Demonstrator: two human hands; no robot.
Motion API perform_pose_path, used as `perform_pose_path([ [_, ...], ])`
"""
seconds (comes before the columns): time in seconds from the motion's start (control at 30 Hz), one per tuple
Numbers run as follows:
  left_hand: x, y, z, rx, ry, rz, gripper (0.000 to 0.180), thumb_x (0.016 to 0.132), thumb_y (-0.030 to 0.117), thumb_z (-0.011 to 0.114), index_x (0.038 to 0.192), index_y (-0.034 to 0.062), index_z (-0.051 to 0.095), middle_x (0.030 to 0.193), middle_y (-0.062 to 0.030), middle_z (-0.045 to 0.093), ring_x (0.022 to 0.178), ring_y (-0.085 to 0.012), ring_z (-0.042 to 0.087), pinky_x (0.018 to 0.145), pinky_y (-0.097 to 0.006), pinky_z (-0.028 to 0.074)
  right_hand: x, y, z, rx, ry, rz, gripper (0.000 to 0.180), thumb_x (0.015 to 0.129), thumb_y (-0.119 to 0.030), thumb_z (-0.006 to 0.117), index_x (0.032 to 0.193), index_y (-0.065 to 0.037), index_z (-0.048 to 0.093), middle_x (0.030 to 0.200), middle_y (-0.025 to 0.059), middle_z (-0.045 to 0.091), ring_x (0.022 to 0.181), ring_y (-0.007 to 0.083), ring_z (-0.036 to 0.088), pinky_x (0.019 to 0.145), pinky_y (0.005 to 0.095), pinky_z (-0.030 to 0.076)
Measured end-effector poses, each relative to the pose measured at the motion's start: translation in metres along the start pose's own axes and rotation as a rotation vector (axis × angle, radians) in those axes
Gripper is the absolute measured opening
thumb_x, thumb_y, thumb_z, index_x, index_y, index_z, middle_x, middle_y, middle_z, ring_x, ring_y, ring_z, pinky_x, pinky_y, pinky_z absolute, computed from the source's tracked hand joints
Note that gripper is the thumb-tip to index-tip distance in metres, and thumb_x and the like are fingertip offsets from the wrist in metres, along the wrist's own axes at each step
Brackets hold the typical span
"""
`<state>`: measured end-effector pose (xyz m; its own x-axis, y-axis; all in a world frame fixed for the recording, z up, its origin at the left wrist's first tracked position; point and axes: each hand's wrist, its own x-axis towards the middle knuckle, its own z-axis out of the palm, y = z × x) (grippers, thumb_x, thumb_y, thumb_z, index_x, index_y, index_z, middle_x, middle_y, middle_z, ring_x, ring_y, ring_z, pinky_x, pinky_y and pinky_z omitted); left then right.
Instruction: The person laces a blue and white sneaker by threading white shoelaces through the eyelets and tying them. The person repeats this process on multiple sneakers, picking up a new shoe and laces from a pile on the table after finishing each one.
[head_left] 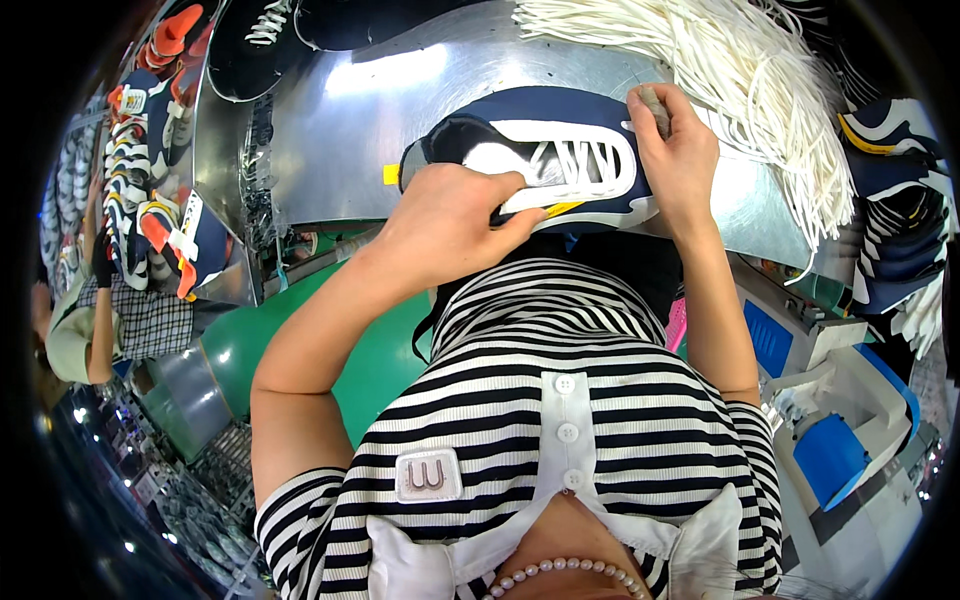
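Note:
A navy and white shoe upper (pixel 545 150) with white laces threaded through its eyelets lies on a shiny metal table (pixel 340 130). My left hand (pixel 450 215) grips the heel side of the upper, thumb on its white panel. At the toe end, my right hand (pixel 675 140) presses down with a small grey tool or lace end pinched between its fingers. What exactly the right hand pinches is too small to tell.
A thick bundle of white laces (pixel 740 70) lies at the back right. Black shoes (pixel 250 40) sit at the back left. Stacked navy uppers (pixel 900 210) fill the right edge. Shoes on racks (pixel 150 150) and another person (pixel 110 320) are at the left. A blue and white machine (pixel 840 420) stands at lower right.

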<state>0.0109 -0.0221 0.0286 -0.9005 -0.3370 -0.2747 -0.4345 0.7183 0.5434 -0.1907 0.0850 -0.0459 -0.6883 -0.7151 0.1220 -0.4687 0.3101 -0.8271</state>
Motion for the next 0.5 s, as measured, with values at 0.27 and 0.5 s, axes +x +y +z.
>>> perform_pose_path([
  [0.27, 0.018, 0.003, 0.011, -0.176, 0.176, -0.227, 0.033, 0.096, 0.028, 0.06, 0.112, -0.0006, 0.06, 0.086, -0.0162, 0.069, 0.076, -0.0329, 0.067, 0.068, -0.04, 0.05, 0.001, -0.011, -0.02, -0.092, -0.301, -0.16, 0.021, 0.086, -0.023, 0.068, 0.095, -0.004, 0.069, 0.082, 0.0126, 0.069, 0.073, 0.0285, 0.067, 0.068, 0.0359, 0.051],
  [0.5, 0.027, 0.001, 0.033, 0.013, 0.521, 0.018, 0.03, 0.092, 0.027, 0.062, 0.106, -0.0002, 0.063, 0.1, -0.0154, 0.061, 0.098, -0.0342, 0.057, 0.083, -0.044, 0.049, 0.0, -0.015, -0.024, -0.159, -0.34, -0.183, 0.02, 0.084, -0.018, 0.065, 0.093, -0.001, 0.068, 0.077, 0.0166, 0.068, 0.072, 0.0344, 0.066, 0.066, 0.0416, 0.05],
])
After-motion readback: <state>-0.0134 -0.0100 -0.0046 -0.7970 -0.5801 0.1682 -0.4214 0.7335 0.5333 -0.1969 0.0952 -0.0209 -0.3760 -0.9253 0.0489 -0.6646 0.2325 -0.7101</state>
